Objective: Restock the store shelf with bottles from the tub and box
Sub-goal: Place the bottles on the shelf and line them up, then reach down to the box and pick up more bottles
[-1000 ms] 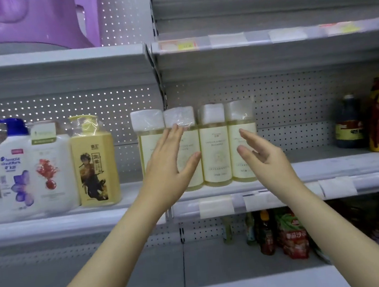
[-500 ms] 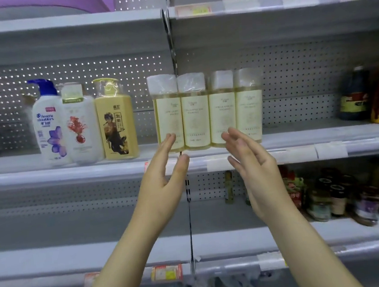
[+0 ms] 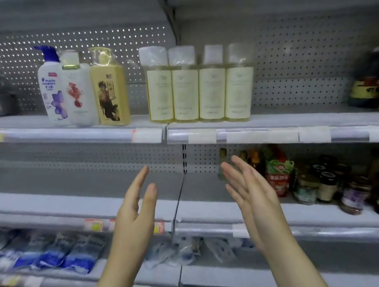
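left hand (image 3: 133,218) fingers straight, empty | right hand (image 3: 253,197) likewise | four bottles (image 3: 186,91) on shelf (image 3: 299,119)

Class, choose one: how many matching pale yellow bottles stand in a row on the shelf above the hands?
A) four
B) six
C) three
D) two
A: four pale yellow bottles stand side by side on the shelf, above the open left hand and right hand.

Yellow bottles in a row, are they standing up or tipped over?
Upright. The four pale yellow bottles stand caps-up on the shelf.
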